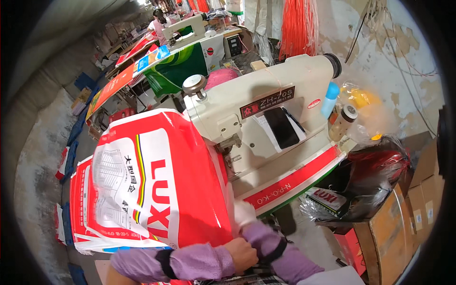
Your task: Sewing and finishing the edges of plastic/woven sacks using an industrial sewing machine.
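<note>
A large red and white woven sack with printed lettering lies on the sewing machine's left side, its right edge close under the machine head. At the sack's lower right corner my left hand is closed, against my right wrist and sleeve; what its fingers hold is hidden. My right hand is in a white glove at the sack's right edge, blurred, so its fingers cannot be made out. The cream sewing machine stands just beyond, its needle area partly hidden beside the sack. More sacks show under the top one.
A black phone rests on papers against the machine, near a thread spool and a blue-capped bottle. Cardboard boxes stand at right. Orange-red cords hang behind. Another person is at the back beside a second machine.
</note>
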`<state>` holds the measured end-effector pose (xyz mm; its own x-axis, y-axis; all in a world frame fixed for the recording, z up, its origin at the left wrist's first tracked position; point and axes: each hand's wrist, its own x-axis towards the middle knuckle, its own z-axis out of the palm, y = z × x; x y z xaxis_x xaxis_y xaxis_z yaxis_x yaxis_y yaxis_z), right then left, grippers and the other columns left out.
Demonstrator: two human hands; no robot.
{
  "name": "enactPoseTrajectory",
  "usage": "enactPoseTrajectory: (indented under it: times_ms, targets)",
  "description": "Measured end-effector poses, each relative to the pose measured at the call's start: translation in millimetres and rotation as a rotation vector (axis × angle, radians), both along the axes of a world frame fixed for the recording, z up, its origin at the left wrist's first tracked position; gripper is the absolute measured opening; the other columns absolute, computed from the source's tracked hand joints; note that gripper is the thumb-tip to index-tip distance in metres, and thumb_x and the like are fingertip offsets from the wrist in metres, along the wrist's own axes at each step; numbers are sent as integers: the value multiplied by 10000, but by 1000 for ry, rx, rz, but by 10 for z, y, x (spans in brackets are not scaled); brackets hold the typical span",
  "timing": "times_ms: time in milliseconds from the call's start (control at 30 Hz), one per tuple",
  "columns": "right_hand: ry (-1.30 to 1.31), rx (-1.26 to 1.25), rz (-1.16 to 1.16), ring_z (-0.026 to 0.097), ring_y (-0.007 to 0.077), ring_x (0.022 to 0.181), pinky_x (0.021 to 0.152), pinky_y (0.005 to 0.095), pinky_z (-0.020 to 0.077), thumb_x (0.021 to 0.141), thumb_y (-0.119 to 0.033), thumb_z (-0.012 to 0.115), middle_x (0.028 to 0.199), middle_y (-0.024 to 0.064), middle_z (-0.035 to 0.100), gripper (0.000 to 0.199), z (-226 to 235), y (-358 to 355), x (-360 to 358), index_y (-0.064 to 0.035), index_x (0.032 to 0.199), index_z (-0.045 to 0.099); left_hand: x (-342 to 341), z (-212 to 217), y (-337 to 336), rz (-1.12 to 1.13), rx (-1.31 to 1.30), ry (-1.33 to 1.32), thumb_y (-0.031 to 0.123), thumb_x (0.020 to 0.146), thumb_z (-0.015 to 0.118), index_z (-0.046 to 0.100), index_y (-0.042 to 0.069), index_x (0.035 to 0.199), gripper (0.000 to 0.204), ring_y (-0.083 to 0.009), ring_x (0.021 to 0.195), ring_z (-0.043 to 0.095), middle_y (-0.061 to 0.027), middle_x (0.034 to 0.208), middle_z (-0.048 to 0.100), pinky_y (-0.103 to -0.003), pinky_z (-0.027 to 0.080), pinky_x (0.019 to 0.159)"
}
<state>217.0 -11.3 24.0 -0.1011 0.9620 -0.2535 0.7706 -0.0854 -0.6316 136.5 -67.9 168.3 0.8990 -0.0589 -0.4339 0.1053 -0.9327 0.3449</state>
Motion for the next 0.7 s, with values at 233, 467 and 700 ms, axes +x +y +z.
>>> enactPoseTrajectory:
  times_ms: [233,467,700]
  targets:
    - [-304,116,-51,657,310,591,494,423,508,751,-216,586,662,136,657,783,-188,182,40,-7,1434,264,-63,1348,1067,-81,336,350,209,779,577,681,151,870,150,-243,718,683,-65,734,676,-433,532,627]
    - [-292,213,-191,656,232,582,487,400,506,799,-147,546,640,80,652,558,-115,885,-134,-59,1333,408,203,348,-94,87,369,-123,158,849,575,648,74,1097,272,-276,875,641,-79,869,676,-408,487,896]
    - [-19,488,-274,615,308,520,499,426,507,793,-164,544,582,85,615,430,-513,117,324,-39,1201,592,-1735,2043,1857,729,1119,-254,171,504,828,384,52,1382,991,-386,1298,366,-188,1366,439,-437,308,1075]
